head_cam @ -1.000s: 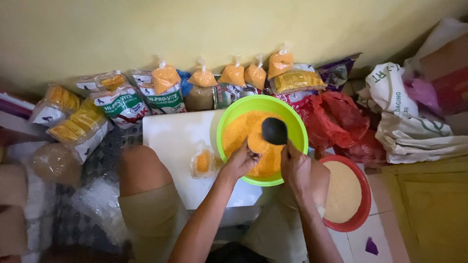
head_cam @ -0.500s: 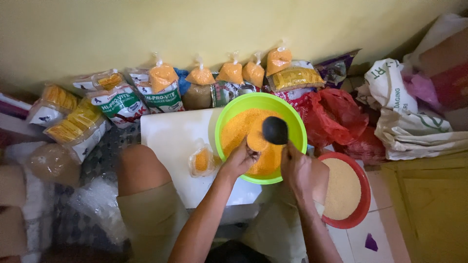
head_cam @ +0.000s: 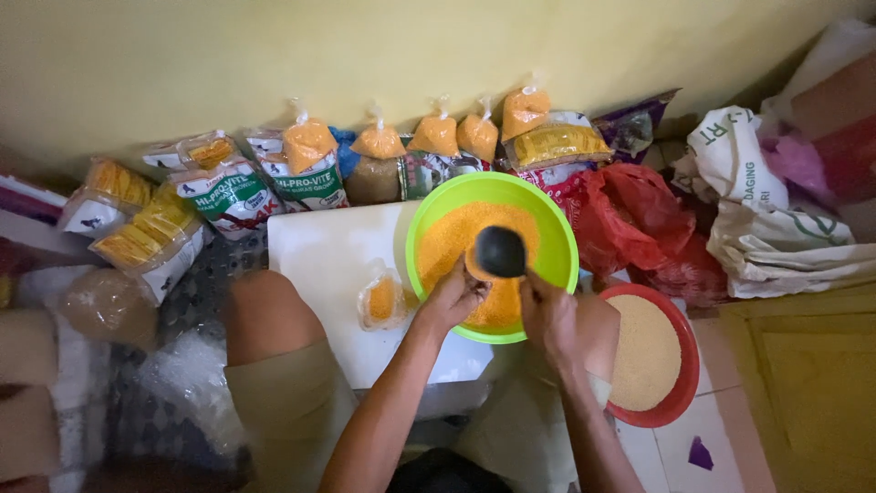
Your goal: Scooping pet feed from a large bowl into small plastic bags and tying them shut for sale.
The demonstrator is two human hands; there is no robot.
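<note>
Your two hands work over a bowl of orange meal, seen from the head camera.

Your left hand (head_cam: 453, 297) curls shut around a small clear bag at the round, glossy lime-green bowl (head_cam: 558, 239); your right hand (head_cam: 546, 312) grips the handle of a smooth black scoop (head_cam: 500, 251) held over the fine, grainy orange meal (head_cam: 456, 233). The bowl sits on a flat white board (head_cam: 328, 260). A small filled bag (head_cam: 382, 299) lies at the bowl's 9 o'clock, a red basin of pale grain (head_cam: 650, 358) at 4 o'clock, crumpled red plastic (head_cam: 630, 215) at 2 o'clock. Knotted orange bags (head_cam: 436, 135) and printed sacks (head_cam: 233, 192) line the yellow wall (head_cam: 365, 55) at 12 o'clock. The floor is tiled.
</note>
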